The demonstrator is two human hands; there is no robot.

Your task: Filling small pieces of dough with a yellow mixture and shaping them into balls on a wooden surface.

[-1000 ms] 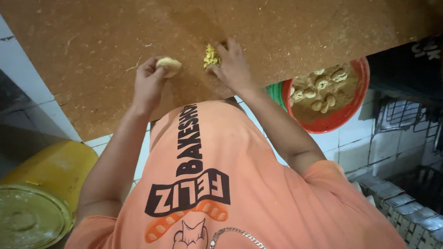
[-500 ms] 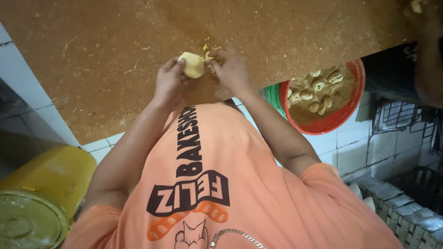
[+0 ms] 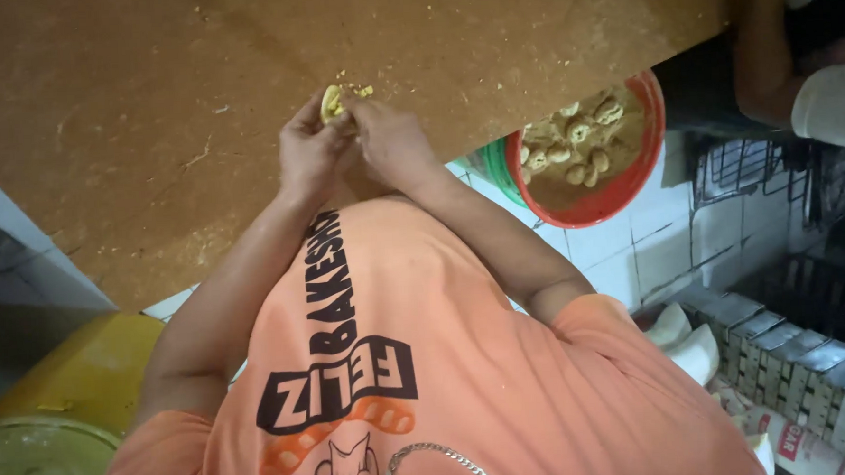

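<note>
My left hand and my right hand are pressed together at the near edge of a brown wooden table. Between their fingertips they pinch a small yellowish piece of dough with crumbly filling showing at its top. A few crumbs lie on the table just beside it. Most of the dough is hidden by my fingers. My orange shirt fills the lower part of the view.
A red bowl of shaped dough pieces in flour sits on a green bowl at the right. A yellow bucket stands lower left. Metal baking moulds lie lower right. Another person's arm is at the upper right.
My left hand has carried the pale dough piece rightwards to my right hand. Both hands have closed together around it.
</note>
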